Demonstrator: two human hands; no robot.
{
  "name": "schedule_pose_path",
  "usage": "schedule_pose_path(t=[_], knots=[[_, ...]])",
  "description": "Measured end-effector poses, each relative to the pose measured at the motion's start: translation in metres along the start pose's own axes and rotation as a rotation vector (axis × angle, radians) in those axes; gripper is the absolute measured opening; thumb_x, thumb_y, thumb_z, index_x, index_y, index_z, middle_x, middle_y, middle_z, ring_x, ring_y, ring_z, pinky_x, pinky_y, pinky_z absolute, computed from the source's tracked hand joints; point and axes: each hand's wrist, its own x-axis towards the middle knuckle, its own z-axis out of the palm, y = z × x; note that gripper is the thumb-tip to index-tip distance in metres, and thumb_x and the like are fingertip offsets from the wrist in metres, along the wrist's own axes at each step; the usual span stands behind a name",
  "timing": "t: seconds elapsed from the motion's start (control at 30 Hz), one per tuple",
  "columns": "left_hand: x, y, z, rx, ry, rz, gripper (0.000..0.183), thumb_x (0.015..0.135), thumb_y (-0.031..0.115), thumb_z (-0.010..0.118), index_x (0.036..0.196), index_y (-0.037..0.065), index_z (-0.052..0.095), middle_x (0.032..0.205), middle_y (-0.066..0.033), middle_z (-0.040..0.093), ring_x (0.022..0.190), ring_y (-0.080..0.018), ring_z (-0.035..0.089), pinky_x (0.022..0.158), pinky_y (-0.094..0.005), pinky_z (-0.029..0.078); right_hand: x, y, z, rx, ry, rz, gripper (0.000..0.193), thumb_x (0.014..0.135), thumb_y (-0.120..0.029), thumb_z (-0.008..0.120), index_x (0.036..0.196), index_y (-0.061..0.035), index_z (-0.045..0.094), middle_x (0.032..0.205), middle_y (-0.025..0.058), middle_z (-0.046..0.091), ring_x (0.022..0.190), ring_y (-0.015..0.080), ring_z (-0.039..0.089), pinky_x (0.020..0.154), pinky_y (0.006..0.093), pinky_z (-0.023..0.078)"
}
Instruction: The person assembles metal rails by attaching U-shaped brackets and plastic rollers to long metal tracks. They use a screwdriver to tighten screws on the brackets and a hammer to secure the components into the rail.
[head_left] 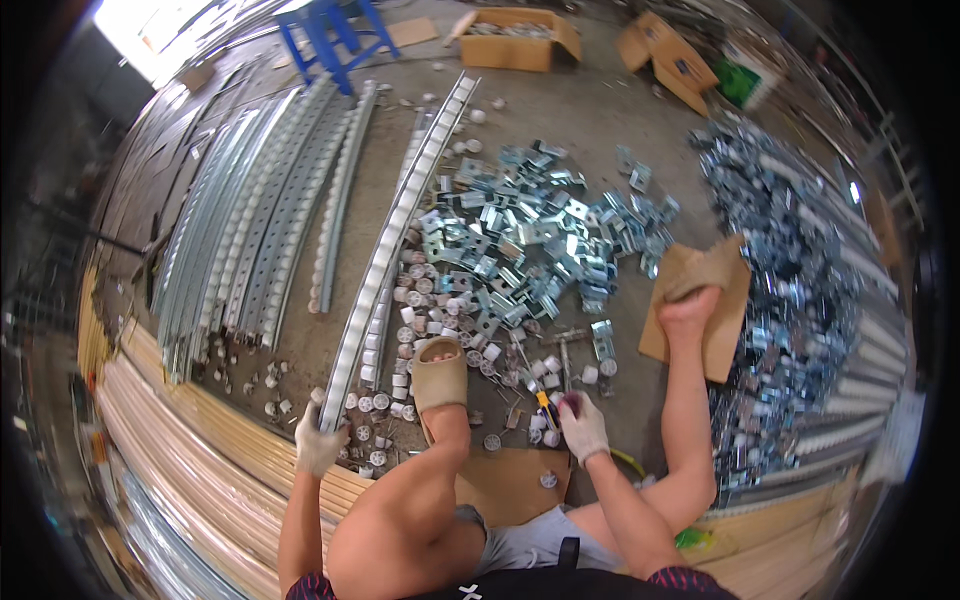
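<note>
My left hand point(318, 445), in a pale work glove, is closed round the near end of a long metal roller track point(384, 262) filled with white wheels. The track slants away from me across the floor. My right hand point(584, 428), also gloved, is closed at the yellow-and-black handle of a screwdriver point(544, 402), whose thin shaft points away among loose white wheels point(462, 318). Just beyond that hand lies a hammer point(565, 358). A large heap of shiny metal brackets point(520, 235) spreads past my feet.
Finished-looking roller tracks point(255, 215) lie in rows at left. More brackets on track ends point(790, 290) are piled at right. Wrapped beige lengths point(190, 440) run along the lower left. A blue stool point(335, 35) and an open cardboard box point(507, 50) stand at the back.
</note>
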Motion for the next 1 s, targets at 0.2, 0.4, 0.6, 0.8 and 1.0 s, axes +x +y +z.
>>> schedule_pose_path(t=[0.2,0.4,0.6,0.8,1.0], knots=[[-0.08,-0.012,-0.027,0.125,-0.21,0.1,0.044,0.07,0.019,0.09,0.103,0.005,0.064,0.086,-0.0192,0.072,0.079,-0.038,0.071,0.074,-0.0458,0.056,0.07,-0.135,0.023,1.314,-0.347,-0.05,0.063,0.105,-0.032,0.07,0.154,-0.0041,0.043,0.148,0.0122,0.056,0.125,0.0234,0.062,0.107,0.042,0.053],[-0.038,-0.006,-0.032,0.328,-0.269,0.264,0.041,0.067,0.024,0.091,0.098,0.008,0.068,0.087,-0.0183,0.075,0.083,-0.0412,0.073,0.074,-0.0478,0.058,0.119,-0.14,0.029,1.327,0.092,-0.137,0.058,0.093,-0.004,0.079,0.144,-0.0043,0.05,0.126,0.0092,0.067,0.111,0.019,0.066,0.097,0.0375,0.057],[0.007,-0.018,-0.038,0.476,-0.204,0.154,0.044,0.064,0.021,0.092,0.099,0.009,0.068,0.09,-0.0195,0.075,0.086,-0.0442,0.072,0.075,-0.0491,0.057,0.065,-0.218,0.0,1.192,-0.218,-0.214,0.048,0.095,-0.012,0.082,0.135,-0.0026,0.058,0.119,0.0052,0.07,0.105,0.0124,0.066,0.094,0.0294,0.056],[-0.027,-0.095,-0.116,0.639,-0.255,-0.02,0.04,0.071,0.01,0.087,0.107,0.008,0.071,0.095,-0.0111,0.079,0.087,-0.0256,0.075,0.082,-0.0413,0.058,0.071,-0.149,0.046,1.236,-0.2,0.091,0.036,0.098,-0.027,0.081,0.122,-0.0046,0.067,0.105,0.0061,0.075,0.094,0.0174,0.075,0.084,0.0373,0.065],[-0.112,-0.1,-0.121,0.701,-0.362,-0.127,0.048,0.073,0.016,0.087,0.116,0.007,0.068,0.102,-0.0124,0.077,0.093,-0.027,0.074,0.086,-0.0418,0.058,0.023,-0.082,0.181,0.871,-0.56,0.452,0.032,0.093,-0.031,0.084,0.105,-0.0014,0.077,0.095,0.0054,0.075,0.082,0.0153,0.073,0.068,0.0317,0.056]])
